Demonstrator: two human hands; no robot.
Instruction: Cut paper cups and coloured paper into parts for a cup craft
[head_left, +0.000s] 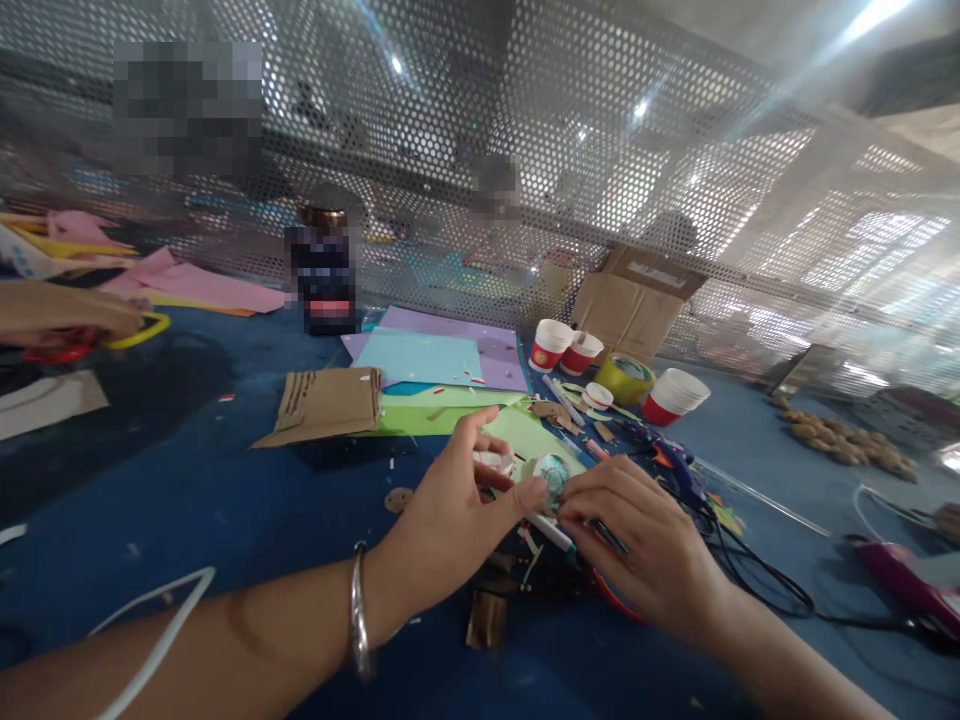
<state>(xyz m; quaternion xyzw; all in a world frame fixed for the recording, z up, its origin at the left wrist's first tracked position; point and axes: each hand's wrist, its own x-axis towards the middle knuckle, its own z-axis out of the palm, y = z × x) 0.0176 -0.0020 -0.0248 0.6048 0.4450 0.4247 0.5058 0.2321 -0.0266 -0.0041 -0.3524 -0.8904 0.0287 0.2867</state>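
In front of me, my left hand (450, 500) curls its fingers round a small white piece with a red edge (493, 461), which looks cut from a paper cup. Its thumb reaches the rim of a small round white piece with teal marks (553, 475). The bent fingertips of my right hand (637, 525) pinch that round piece from the other side. Beneath my hands lie a white marker (551, 532) and paper scraps. A dark thin object (609, 537) shows by my right fingers; whether they hold it I cannot tell. Something with a red edge (619, 598) is partly hidden under my right hand.
Coloured paper sheets (420, 355) and corrugated cardboard (330, 402) lie ahead. Paper cups (551, 345), yellow tape (624, 378) and a blue glue gun (671, 465) with a black cable are right. At left, another person's hand (97, 312) holds scissors (67, 347). A perforated metal screen (450, 130) stands behind.
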